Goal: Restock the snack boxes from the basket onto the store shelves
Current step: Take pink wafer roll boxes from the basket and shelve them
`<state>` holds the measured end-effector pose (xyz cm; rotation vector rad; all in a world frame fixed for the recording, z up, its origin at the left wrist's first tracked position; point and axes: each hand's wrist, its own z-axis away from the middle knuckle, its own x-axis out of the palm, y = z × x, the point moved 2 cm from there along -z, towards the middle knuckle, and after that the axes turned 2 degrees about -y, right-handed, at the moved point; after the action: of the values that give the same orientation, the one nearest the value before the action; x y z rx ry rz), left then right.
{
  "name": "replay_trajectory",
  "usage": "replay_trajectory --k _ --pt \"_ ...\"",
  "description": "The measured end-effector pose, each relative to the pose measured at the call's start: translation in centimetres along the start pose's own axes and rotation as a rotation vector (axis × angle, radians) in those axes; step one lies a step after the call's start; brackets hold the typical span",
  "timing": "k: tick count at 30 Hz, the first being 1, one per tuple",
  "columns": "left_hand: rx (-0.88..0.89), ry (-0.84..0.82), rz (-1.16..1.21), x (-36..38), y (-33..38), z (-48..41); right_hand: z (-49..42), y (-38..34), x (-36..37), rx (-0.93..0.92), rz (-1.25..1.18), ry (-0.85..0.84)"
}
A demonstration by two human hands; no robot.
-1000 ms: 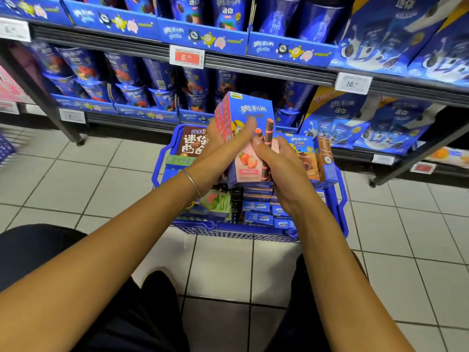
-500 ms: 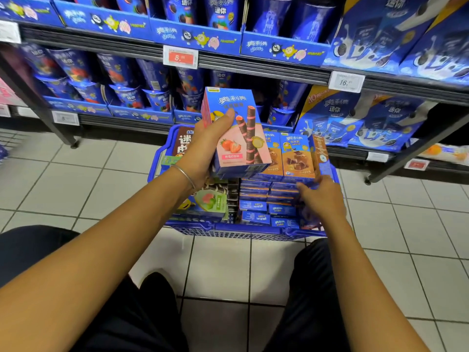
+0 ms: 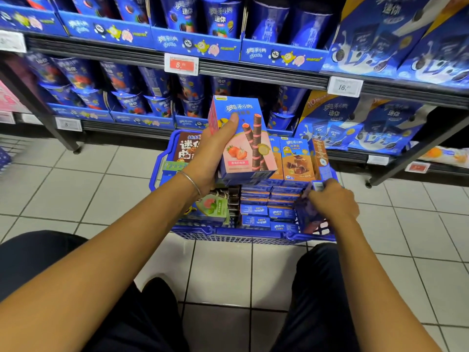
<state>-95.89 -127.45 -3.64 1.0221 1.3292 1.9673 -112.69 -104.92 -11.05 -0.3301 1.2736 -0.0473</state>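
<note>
**Strawberry box** point(image 3: 243, 141): blue and pink carton printed with strawberries and wafer rolls. Centre of frame, upright with a slight tilt, held in the air above the middle of the basket and in front of the lower shelf.

**Left hand** point(image 3: 212, 154): grips the strawberry box from its left side. The thumb lies across the front face; the other fingers wrap behind, out of sight. A thin bracelet point(image 3: 190, 181) sits on the wrist.

**Right hand** point(image 3: 332, 199): right of centre, down at the right end of the basket. Its fingers curl round the top of a dark box point(image 3: 308, 214) that leans there; the print is too blurred to read.

**Basket** point(image 3: 228, 237): blue plastic, on the floor just below centre, between the person's knees and the shelves. Contents:
- orange boxes point(image 3: 295, 158), standing upright at the back right
- small blue boxes point(image 3: 256, 209), lying flat in stacked rows in the middle
- a brown box point(image 3: 186, 148), upright at the back left
- a green box point(image 3: 213, 205), lying at the front left, partly under the left wrist

**Shelves** point(image 3: 253, 72): dark metal, running across the upper half of the frame.
- blue snack cups point(image 3: 127, 80) in blue display trays, upper left and centre
- large blue bags point(image 3: 355, 123), upper right and middle right
- a red price tag point(image 3: 181, 63) on the shelf edge above the strawberry box
- a white price tag point(image 3: 345, 87) further right on the same edge

**Floor** point(image 3: 76, 189): pale square tiles with dark grout.
</note>
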Motion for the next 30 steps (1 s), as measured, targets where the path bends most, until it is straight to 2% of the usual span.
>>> replay_trajectory --k 4,9,12,15,18,20,22,25,28,30 --pt "-0.001 0.004 0.032 -0.1 0.1 -0.3 -0.1 -1.1 -3.9 -0.054 -0.255 0.125" --pt "0.0 0.055 0.05 -0.3 -0.3 -0.9 1.6 -3.3 -7.4 -0.141 -0.723 0.213" --pt "-0.004 0.069 0.062 -0.3 -0.4 -1.0 2.2 -4.3 -9.2 -0.12 -1.09 0.227" --pt "0.015 0.058 0.05 -0.3 -0.7 -1.2 3.1 -5.0 -10.0 -0.151 -1.368 0.104" --pt "0.05 0.076 0.012 -0.3 -1.2 -1.4 4.9 -7.1 -9.6 -0.205 -1.563 -0.202" --pt "0.059 0.089 0.01 -0.3 -1.4 -1.4 6.2 -8.7 -8.7 -0.209 -1.55 -0.337" --pt "0.081 0.085 0.002 -0.2 -1.5 -1.2 7.2 -10.0 -7.6 -0.197 -1.511 -0.391" --pt "0.117 0.081 -0.011 -0.4 -1.6 -1.1 7.8 -10.9 -6.2 -0.237 -1.426 -0.408" --pt "0.128 0.109 -0.051 -0.7 -1.5 -1.0 7.8 -11.4 -5.5 -0.32 -1.221 -0.354" --pt "0.145 0.091 -0.06 -0.5 -1.4 -1.0 8.0 -11.6 -5.1 -0.359 -1.178 -0.415"
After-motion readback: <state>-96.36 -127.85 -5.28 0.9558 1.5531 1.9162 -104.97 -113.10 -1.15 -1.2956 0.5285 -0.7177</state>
